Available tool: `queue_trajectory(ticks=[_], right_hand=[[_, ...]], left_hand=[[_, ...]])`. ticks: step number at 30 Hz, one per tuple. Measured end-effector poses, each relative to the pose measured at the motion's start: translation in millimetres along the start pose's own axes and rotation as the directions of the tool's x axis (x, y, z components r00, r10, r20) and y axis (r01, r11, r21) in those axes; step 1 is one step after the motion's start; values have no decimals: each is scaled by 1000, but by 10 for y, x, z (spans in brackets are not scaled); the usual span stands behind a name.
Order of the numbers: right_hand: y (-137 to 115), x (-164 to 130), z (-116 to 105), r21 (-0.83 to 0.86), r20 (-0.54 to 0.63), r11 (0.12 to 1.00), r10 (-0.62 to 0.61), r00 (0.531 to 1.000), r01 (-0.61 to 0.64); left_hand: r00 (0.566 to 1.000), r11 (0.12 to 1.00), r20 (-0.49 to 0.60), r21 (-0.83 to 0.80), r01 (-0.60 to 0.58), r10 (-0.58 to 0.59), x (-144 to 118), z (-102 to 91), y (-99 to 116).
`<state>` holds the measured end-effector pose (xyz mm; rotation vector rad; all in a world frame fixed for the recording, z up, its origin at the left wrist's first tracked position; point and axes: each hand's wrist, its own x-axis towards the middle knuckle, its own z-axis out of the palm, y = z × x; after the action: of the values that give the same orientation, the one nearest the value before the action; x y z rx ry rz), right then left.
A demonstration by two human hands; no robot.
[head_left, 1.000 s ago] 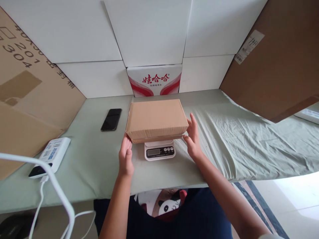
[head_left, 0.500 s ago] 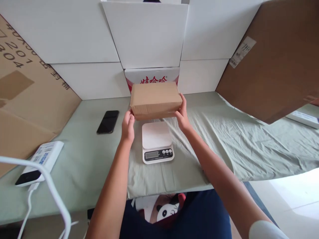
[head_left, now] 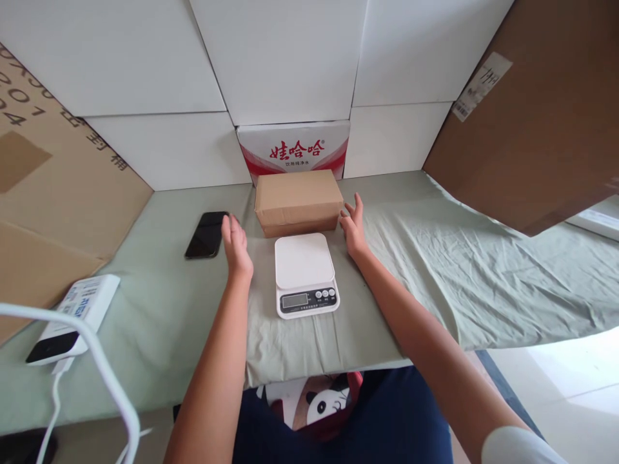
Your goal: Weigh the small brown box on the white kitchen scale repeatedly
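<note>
A closed brown cardboard box (head_left: 300, 205) rests on the green cloth, just behind a white kitchen scale (head_left: 304, 261). The scale's plate bears nothing, and its small display looks blank. My left hand (head_left: 236, 248) is open to the left of the box, apart from it, with its fingers beside the black phone (head_left: 207, 235). On the other side, my right hand (head_left: 354, 225) is open with fingers spread, close to the box's right end; whether a fingertip still touches it I cannot tell.
A white carton with red lettering (head_left: 294, 149) stands behind the box, against white panels (head_left: 285, 58). Large cardboard sheets flank the table at left (head_left: 72, 174) and right (head_left: 527, 122). A white power bank (head_left: 75, 319) with a white cable (head_left: 104, 367) lies at the left.
The box has come down onto the cloth behind the scale. Both hands have let go of it, the left one moving off to the left.
</note>
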<state>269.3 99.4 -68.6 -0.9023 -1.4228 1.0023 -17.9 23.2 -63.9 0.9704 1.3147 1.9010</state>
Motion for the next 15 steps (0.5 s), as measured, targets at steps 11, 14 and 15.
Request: queue_trajectory(ticks=[11,14,15], right_hand=[[-188,-109,143,20,95,999,-33,995,32],[-193,-95,141,-27,83,995,-94,992,97],[-194,-93,138,-35,80,991,-126,989,129]], left_hand=[[980,996,178,47,78,-85,-95,175,-62],[973,995,224,99,26,-48,-123,168,-69],[973,993,230,118,0,-28,-129,161,-54]])
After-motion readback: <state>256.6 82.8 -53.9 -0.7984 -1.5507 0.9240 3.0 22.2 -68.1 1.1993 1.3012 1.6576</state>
